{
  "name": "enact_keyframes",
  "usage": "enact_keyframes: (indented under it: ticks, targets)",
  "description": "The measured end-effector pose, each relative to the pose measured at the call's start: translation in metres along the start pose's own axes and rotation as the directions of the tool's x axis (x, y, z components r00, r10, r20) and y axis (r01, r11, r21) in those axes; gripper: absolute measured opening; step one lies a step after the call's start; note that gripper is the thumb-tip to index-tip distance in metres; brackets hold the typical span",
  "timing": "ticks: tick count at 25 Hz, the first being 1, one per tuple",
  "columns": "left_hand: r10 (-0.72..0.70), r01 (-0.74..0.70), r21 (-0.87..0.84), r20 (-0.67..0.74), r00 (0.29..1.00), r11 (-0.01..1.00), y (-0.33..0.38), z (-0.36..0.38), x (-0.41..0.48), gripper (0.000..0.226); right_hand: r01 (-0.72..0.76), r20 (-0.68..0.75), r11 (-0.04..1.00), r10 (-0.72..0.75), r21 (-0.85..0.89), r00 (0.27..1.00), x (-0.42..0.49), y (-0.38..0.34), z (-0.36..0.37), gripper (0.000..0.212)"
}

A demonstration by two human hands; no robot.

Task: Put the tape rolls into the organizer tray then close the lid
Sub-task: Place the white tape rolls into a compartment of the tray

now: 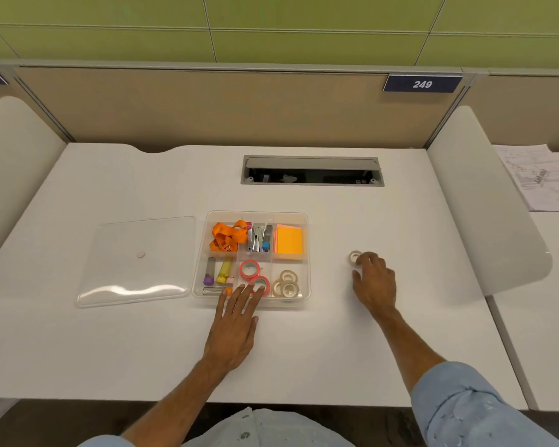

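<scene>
White desk [142, 343] fills most of the view, backed by a tan partition and green wall panels, with an open cable hatch [312, 171] set into the far middle. On it sits a clear organizer tray [306, 253] divided into compartments: an orange lanyard [226, 235] far left, a stapler [257, 237] in the far middle, orange sticky notes [289, 240] far right, and markers [218, 271] near left. Two pink tape rolls lie in the near middle compartment, one farther back [249, 269] and one at the front [260, 284], while a cluster of white tape rolls [286, 283] fills the near right one. The clear lid [136, 262] lies flat on the desk just left of the tray (it is off, not hinged). The left hand [234, 330] reaches over the tray's near wall with fingers spread and loose, the fingertips touching the front pink roll without gripping it. Well to the right of the tray, the right hand [373, 279] rests over the desk, its fingertips curling around a last white tape roll [355, 258] that sits on the surface; whether it is already pinched firmly I cannot tell.
</scene>
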State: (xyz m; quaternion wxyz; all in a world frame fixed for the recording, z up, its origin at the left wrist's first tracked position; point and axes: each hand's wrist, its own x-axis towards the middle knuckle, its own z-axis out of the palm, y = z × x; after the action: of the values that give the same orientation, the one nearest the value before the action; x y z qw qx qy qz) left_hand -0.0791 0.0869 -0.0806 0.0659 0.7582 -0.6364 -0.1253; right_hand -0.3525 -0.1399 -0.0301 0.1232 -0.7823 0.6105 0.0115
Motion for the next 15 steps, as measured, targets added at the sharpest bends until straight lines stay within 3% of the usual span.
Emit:
enact_keyframes:
  ticks: [4, 8, 15]
  targets:
    - [0.018, -0.018, -0.009, -0.007, 1.000, 1.000, 0.000, -0.003, 0.000, 0.061, 0.037, 0.007, 0.999, -0.037, -0.013, 0.999, -0.017, -0.018, 0.006, 0.028]
    - [0.018, -0.018, 0.002, -0.010, 1.000, 1.000, -0.001, -0.004, -0.001, 0.060, 0.060, -0.076, 0.980, -0.047, 0.189, 0.996, -0.038, -0.039, 0.011, 0.042]
    - [0.018, -0.018, 0.010, 0.003, 1.000, 1.000, 0.000, -0.005, -0.002, 0.062, 0.259, -0.088, 0.947, -0.246, 0.191, 0.965, -0.058, -0.079, 0.019, 0.045]
